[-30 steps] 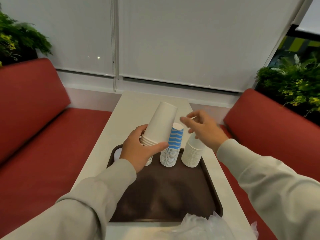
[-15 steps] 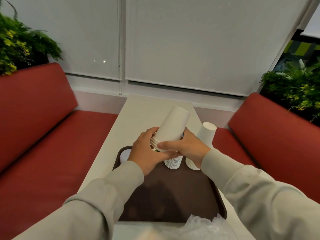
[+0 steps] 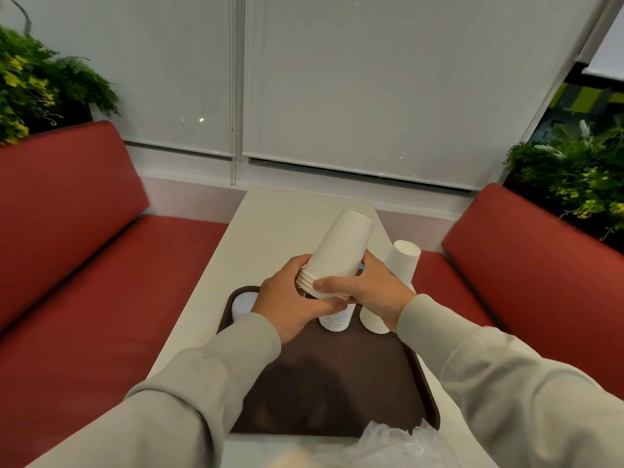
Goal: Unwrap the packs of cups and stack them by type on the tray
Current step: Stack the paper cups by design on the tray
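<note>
We find the left hand [image 3: 290, 300] curled round the rim end of a tilted stack of tall white cups [image 3: 337, 251]. The right hand [image 3: 369, 292] clasps the same stack, with its thumb across the front. The stack is held above the far end of the tray [image 3: 337, 383]. Below it stand a second stack [image 3: 337, 319] and, just beside that, a plain white stack [image 3: 401, 261]. Loose wrapping [image 3: 388, 444] lies on the counter [image 3: 287, 224]. We judge that placement is in hand. The next move calls for setting the stack upright, clear of its neighbours.

Head view looks forward and down, close over the tray [image 3: 423, 376].
</note>
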